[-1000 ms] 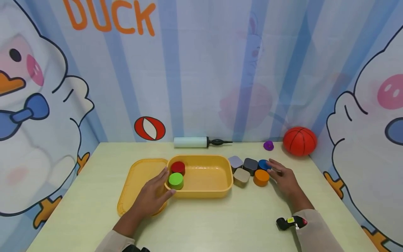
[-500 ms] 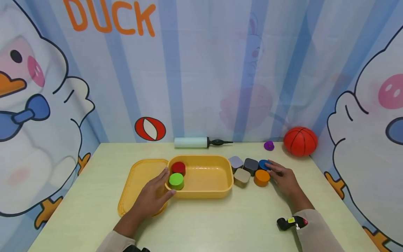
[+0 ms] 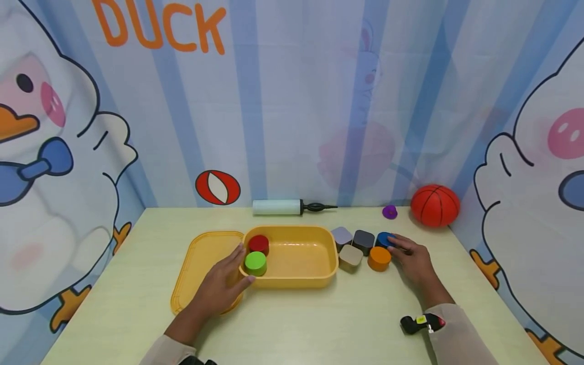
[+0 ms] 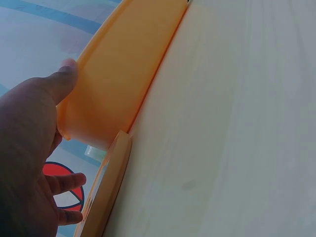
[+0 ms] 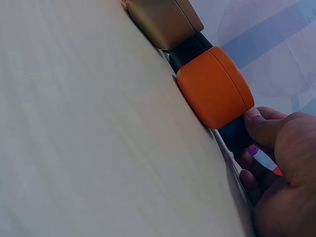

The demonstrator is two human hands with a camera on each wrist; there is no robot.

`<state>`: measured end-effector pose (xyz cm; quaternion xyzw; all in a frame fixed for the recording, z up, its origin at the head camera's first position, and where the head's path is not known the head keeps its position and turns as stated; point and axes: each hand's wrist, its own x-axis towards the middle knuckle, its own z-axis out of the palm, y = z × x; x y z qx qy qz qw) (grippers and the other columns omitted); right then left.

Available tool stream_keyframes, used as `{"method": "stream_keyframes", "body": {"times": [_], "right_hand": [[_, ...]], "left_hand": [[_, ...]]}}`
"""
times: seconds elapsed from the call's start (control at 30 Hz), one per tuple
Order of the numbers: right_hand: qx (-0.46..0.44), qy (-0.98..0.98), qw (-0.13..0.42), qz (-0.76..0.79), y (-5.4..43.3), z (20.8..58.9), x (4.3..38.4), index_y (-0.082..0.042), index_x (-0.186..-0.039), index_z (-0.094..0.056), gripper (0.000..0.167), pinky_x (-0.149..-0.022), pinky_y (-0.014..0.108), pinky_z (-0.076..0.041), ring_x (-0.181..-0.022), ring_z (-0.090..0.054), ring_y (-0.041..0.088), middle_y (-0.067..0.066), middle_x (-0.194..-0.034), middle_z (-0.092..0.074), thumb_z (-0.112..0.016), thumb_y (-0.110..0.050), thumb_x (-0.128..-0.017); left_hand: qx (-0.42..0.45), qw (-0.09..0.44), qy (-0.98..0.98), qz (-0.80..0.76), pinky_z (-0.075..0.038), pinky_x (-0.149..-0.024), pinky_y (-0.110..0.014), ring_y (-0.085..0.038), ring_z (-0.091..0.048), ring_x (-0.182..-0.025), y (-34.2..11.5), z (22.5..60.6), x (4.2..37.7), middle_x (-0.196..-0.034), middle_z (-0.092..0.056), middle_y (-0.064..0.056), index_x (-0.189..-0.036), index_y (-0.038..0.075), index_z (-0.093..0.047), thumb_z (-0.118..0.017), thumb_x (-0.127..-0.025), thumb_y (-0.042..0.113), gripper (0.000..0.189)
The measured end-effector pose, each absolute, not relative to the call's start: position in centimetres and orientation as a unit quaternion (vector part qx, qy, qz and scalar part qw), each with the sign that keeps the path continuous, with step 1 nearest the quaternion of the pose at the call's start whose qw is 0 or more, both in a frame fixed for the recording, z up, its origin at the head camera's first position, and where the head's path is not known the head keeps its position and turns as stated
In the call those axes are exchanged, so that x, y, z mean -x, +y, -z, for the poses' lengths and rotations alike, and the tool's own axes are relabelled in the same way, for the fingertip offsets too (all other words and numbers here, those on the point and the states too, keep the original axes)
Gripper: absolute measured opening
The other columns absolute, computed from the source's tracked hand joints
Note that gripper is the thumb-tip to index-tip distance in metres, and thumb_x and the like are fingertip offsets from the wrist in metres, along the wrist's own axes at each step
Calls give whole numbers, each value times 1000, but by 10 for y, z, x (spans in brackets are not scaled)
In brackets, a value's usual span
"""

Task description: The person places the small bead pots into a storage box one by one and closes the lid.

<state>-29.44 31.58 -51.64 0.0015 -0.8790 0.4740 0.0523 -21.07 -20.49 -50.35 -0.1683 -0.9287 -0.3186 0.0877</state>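
My left hand (image 3: 220, 285) touches the left end of a yellow rectangular box (image 3: 296, 282), thumb at its front wall and straight fingers along its left side. Inside, at that end, sit a red round case (image 3: 258, 244) and a green round one (image 3: 255, 262). My right hand (image 3: 414, 261) pinches a small blue round case (image 3: 385, 239) between thumb and fingers. In the right wrist view, the blue case (image 5: 235, 136) is partly hidden by the orange case (image 5: 216, 89). Beside it stand a dark grey case (image 3: 363, 241), a beige one (image 3: 350, 257) and a lilac one (image 3: 341, 236).
A yellow lid (image 3: 201, 268) lies left of the box, partly under my left hand. Along the back edge are a pale blue hand pump (image 3: 277, 207), a small purple object (image 3: 390, 212) and a red basketball (image 3: 435, 205). A printed curtain (image 3: 292, 101) hangs behind the table.
The fingers of my right hand have closed on the blue case, which has shifted slightly right, away from the dark grey one. My left hand stays at the box.
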Motion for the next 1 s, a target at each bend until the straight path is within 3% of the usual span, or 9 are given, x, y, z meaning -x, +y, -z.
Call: {"method": "stream_keyframes", "body": {"times": [0.47,0.53,0.63,0.77,1.0], "right_hand": [[19,-866,79,-494,318,505,293,-11,-155,-61,49,-131,62,-36,-163,-38,45,19,-171,-48,-69,-26,-109],[12,-864,88,-496,317,502,292,-10,-154,-62,48,-129,56,-39,-162,-41,43,19,-170,-50,-70,-26,-109],[-4,-860,99,-500,315,496,290,-8,-152,-64,48,-119,28,-51,-160,-45,42,20,-168,-52,-71,-26,-108],[-21,-855,111,-506,312,491,287,-6,-151,-64,47,-96,-2,-45,-158,-46,43,20,-167,-53,-72,-25,-108],[-32,-838,113,-532,301,483,286,-5,-151,-64,46,-93,-3,-46,-153,-52,43,21,-166,-54,-71,-18,-108]], "left_hand": [[169,83,-929,318,-37,-128,-68,-42,-39,-163,-203,505,213,-180,-32,-5,-169,11,-39,-70,-106,47,80],[169,83,-929,319,-37,-129,-68,-42,-39,-163,-203,506,213,-180,-32,-4,-169,11,-39,-70,-106,48,80],[168,86,-930,317,-37,-128,-68,-42,-39,-163,-204,507,213,-180,-32,-4,-169,11,-39,-70,-106,48,80],[164,84,-931,315,-37,-129,-67,-41,-39,-163,-204,507,214,-180,-32,-4,-170,13,-38,-70,-106,49,80],[163,80,-932,313,-37,-129,-68,-41,-38,-164,-205,506,213,-181,-31,-4,-170,13,-37,-69,-106,49,80]]}}
